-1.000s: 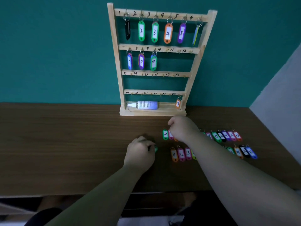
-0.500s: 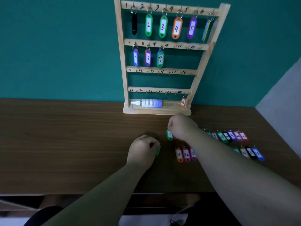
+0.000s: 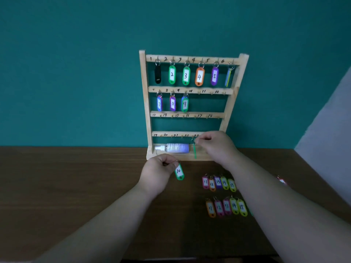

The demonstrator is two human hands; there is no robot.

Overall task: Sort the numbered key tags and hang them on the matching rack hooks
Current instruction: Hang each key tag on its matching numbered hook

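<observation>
Head camera looks down over a brown tabletop (image 3: pixel 76 196) at a wooden rack (image 3: pixel 191 88) standing against a teal wall (image 3: pixel 76 73). Left hand (image 3: pixel 158 173) has its grip pinched on the ring of a green tag marked 10 (image 3: pixel 179 172), which dangles just above the tabletop in front of the rack's base. Right hand (image 3: pixel 215 146) is raised near the rack's bottom rail, its grip closed on the ring of a second green tag (image 3: pixel 194 151) that hangs edge-on, so its number cannot be read. Tags already hang under hooks 1 to 6 on the top rail and 7, 8 and 9 on the second (image 3: pixel 184 104); the hooks from 10 onward are bare where visible. A small spray bottle (image 3: pixel 174 148) lies on its side on the rack's bottom shelf. Two rows of loose tags (image 3: pixel 226 206) lie on the tabletop, partly hidden by the right forearm.
</observation>
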